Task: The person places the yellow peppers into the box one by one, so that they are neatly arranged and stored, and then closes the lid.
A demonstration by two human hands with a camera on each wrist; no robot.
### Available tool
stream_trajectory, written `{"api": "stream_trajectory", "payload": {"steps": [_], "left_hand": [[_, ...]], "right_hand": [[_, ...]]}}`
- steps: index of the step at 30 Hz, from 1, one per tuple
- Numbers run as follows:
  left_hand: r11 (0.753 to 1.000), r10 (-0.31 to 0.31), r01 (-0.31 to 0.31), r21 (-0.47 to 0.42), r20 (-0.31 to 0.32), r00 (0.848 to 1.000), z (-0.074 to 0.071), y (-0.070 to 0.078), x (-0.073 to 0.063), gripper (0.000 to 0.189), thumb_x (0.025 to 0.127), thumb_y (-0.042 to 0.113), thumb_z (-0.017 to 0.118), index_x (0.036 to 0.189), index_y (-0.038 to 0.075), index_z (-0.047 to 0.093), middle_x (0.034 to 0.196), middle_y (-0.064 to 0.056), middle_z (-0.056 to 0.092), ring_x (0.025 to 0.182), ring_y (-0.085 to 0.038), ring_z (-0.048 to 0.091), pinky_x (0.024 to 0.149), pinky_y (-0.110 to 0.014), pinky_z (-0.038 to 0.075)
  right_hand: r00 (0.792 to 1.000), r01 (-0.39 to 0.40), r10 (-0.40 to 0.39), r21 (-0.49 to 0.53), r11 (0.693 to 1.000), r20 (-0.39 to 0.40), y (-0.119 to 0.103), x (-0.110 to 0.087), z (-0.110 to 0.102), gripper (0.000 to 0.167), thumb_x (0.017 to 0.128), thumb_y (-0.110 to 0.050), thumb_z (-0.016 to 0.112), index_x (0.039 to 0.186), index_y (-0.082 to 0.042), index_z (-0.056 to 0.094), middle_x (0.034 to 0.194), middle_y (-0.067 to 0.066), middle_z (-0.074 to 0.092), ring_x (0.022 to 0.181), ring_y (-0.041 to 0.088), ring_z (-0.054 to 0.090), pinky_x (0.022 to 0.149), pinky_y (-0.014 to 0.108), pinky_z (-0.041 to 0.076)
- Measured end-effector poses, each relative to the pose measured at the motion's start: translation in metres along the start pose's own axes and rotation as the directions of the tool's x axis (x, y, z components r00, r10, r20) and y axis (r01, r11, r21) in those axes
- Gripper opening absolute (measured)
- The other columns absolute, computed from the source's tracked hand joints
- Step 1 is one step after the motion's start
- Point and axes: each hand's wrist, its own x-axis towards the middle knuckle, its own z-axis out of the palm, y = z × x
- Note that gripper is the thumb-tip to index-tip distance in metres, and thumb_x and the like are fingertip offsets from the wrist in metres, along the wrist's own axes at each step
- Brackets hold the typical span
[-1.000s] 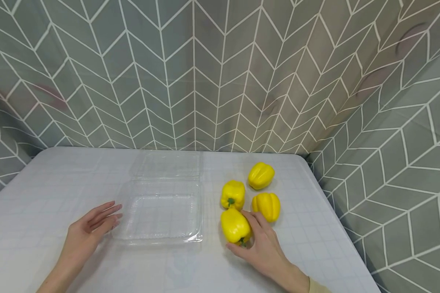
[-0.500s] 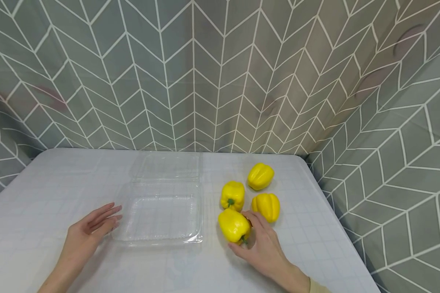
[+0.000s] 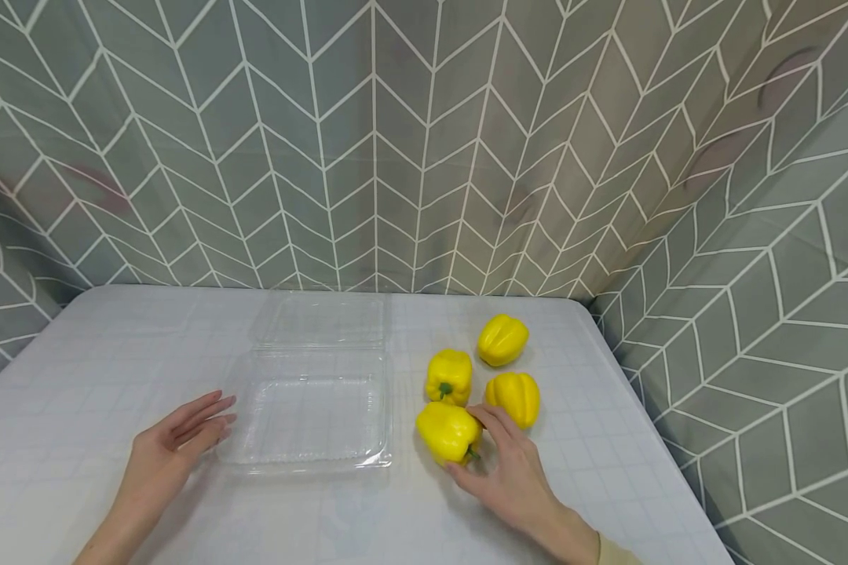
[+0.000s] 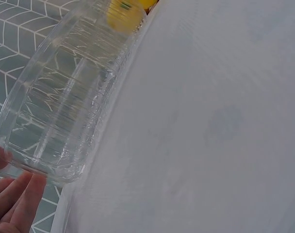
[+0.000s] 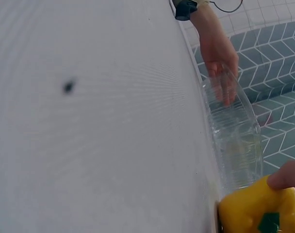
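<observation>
"What's changed?"
"The front pepper (image 3: pixel 447 431), pinched by the right hand (image 3: pixel 507 471), sits slightly nearer the clear container (image 3: pixel 325 424), right of it; moving it seems barely begun."
"Left hand (image 3: pixel 164 447)?"
"Relaxed, beside the container."

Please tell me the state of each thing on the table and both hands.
Transparent rectangular plastic box: open, empty.
Its clear plastic lid: opened back.
Nearest yellow bell pepper: gripped.
Pepper behind it: unheld, resting on its side.
Rightmost pepper: unheld, resting.
Farthest pepper: unheld, resting.
Left hand: fingers relaxed, beside the box.
Right hand: gripping the nearest pepper.
</observation>
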Motion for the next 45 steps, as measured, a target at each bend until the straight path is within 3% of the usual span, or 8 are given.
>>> {"api": "stream_trajectory", "payload": {"steps": [5, 21, 27, 35, 45], "left_hand": [[1.000, 0.015, -0.014, 0.025, -0.010, 1.000, 0.001, 0.001, 0.000, 0.053, 0.098, 0.022, 0.066, 0.145, 0.003, 0.050, 0.125, 0.007, 0.069, 0.095, 0.016, 0.062, 0.075, -0.006, 0.053], [1.000, 0.003, -0.003, -0.005, -0.007, 1.000, -0.001, -0.001, 0.000, 0.053, 0.098, 0.025, 0.066, 0.144, 0.004, 0.051, 0.123, 0.017, 0.068, 0.096, 0.010, 0.066, 0.075, -0.008, 0.054], [1.000, 0.008, -0.008, -0.012, -0.009, 1.000, -0.002, 0.000, -0.001, 0.053, 0.098, 0.024, 0.067, 0.144, 0.004, 0.051, 0.120, 0.022, 0.067, 0.096, 0.013, 0.065, 0.075, -0.007, 0.053], [1.000, 0.003, -0.003, 0.013, -0.005, 1.000, -0.001, 0.001, 0.000, 0.053, 0.098, 0.025, 0.066, 0.144, 0.005, 0.051, 0.126, 0.006, 0.069, 0.095, 0.015, 0.063, 0.075, -0.007, 0.053], [1.000, 0.002, -0.002, 0.003, 0.001, 1.000, -0.001, -0.001, -0.001, 0.054, 0.098, 0.028, 0.066, 0.144, 0.005, 0.051, 0.124, 0.015, 0.068, 0.096, 0.015, 0.063, 0.076, -0.006, 0.052]], "right_hand": [[0.999, 0.040, -0.040, -0.010, 0.999, -0.023, 0.002, 0.000, 0.001, 0.068, 0.070, -0.034, 0.091, 0.128, -0.014, 0.061, 0.126, -0.004, 0.063, 0.119, 0.020, 0.062, 0.098, 0.046, 0.055], [0.992, 0.122, -0.121, 0.030, 0.992, -0.042, 0.012, 0.006, -0.002, 0.068, 0.076, -0.028, 0.086, 0.135, -0.008, 0.059, 0.132, 0.006, 0.064, 0.123, 0.027, 0.058, 0.100, 0.055, 0.051], [0.989, 0.143, -0.140, 0.075, 0.987, -0.036, 0.010, 0.010, -0.004, 0.069, 0.078, -0.025, 0.085, 0.139, -0.010, 0.057, 0.136, 0.004, 0.061, 0.123, 0.025, 0.058, 0.096, 0.051, 0.054], [0.976, 0.212, -0.205, 0.092, 0.973, -0.077, 0.006, 0.017, -0.004, 0.071, 0.078, -0.024, 0.084, 0.141, -0.011, 0.055, 0.136, 0.003, 0.061, 0.119, 0.023, 0.059, 0.091, 0.046, 0.056], [0.964, 0.261, -0.248, 0.172, 0.950, -0.092, 0.005, 0.029, -0.002, 0.070, 0.078, -0.021, 0.084, 0.141, -0.008, 0.054, 0.137, 0.008, 0.061, 0.119, 0.024, 0.060, 0.100, 0.035, 0.052]]}}
